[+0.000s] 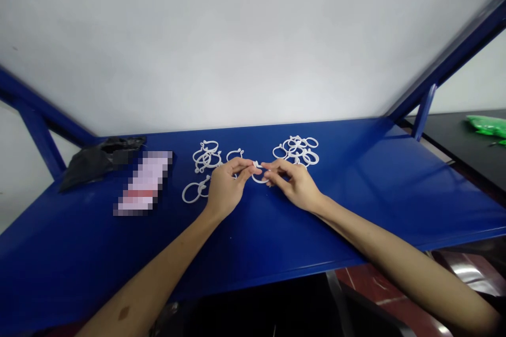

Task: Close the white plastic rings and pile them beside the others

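Note:
Both my hands meet over the middle of a blue table (356, 205) and pinch one white plastic ring (259, 178) between them. My left hand (227, 184) grips the ring's left side with thumb and fingers closed. My right hand (294, 181) pinches its right side. A pile of white rings (297, 150) lies just behind my right hand. Another cluster of white rings (206, 158) lies behind my left hand, and a single ring (194, 192) rests to its left.
A black bag (98, 160) lies at the table's back left, next to a blurred pink-white flat pack (144, 183). Blue frame struts (427, 105) rise at both sides before a white wall. A green object (488, 127) sits on a dark surface at the right.

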Tool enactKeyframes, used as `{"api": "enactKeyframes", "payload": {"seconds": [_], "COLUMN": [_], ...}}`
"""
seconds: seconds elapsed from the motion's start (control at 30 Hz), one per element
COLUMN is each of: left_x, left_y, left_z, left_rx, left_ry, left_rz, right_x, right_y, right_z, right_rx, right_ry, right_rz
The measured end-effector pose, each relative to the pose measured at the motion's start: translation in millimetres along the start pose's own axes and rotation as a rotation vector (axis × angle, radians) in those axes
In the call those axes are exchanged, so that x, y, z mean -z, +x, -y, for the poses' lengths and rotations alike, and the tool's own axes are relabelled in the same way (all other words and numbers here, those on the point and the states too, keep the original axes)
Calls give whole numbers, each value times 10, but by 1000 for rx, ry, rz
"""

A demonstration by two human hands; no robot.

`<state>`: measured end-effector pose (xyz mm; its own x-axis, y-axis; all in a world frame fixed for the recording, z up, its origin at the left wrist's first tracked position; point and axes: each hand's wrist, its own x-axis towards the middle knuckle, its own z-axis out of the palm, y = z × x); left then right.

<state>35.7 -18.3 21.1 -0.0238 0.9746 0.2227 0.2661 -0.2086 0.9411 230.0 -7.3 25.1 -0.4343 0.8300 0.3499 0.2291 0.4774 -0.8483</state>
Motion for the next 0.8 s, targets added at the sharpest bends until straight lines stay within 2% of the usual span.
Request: {"api": "enactKeyframes", "payload": {"seconds": [0.23, 0.33, 0.4, 0.5, 0.57, 0.63, 0.7, 0.8], "left_x": [38, 56, 77, 145, 212, 277, 320, 333], "left_y": [-29, -5, 32, 121, 188, 244, 277, 287], "left_z": [-36, -51, -43, 37, 131, 234, 319, 390], "left_rx": [-151, -205, -256, -376, -419, -388, -346, -337], "left_ry": [230, 273, 341, 564, 738, 869, 923, 934], "left_rz": [13, 42, 71, 84, 49, 38, 45, 48], "right_x": [43, 35, 60, 202, 376, 588, 799, 1031], "right_y": [-41, -22, 22, 121, 181, 222, 239, 233], "right_z": [-50, -40, 1, 56, 35, -57, -199, -421], "right_rx": [60, 91, 121, 120, 58, -47, -180, -402], "right_ry": [-112, -161, -230, -422, -576, -703, -786, -817], "right_rz": [80, 72, 18, -162, -316, -440, -484, -446]}}
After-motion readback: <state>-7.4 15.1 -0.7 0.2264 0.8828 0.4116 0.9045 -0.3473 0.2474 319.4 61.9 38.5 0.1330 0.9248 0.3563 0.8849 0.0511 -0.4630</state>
